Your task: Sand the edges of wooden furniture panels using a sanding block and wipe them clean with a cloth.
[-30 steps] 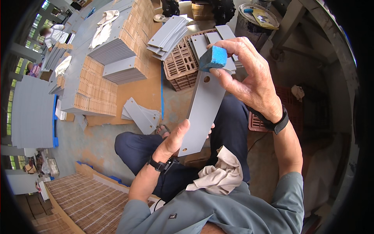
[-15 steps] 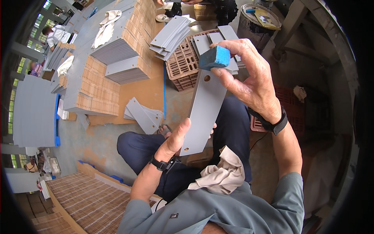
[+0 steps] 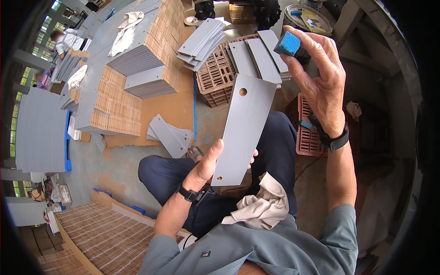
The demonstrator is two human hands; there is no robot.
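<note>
Rightward and clear of the grey board (image 3: pixel 245 130), our right hand (image 3: pixel 323 78) has shifted. Our left hand (image 3: pixel 205 164) curls round the board's lower half. Blue block (image 3: pixel 288 43): beyond the board's upper right corner, in our right hand's narrow pinch.

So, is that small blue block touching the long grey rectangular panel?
No: the right hand pinches the small blue block apart from the long grey rectangular panel, beyond its upper end.

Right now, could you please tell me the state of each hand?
Left hand: closed, holding the grey panel.
Right hand: closed, pinching the blue block, apart from the panel.
</note>
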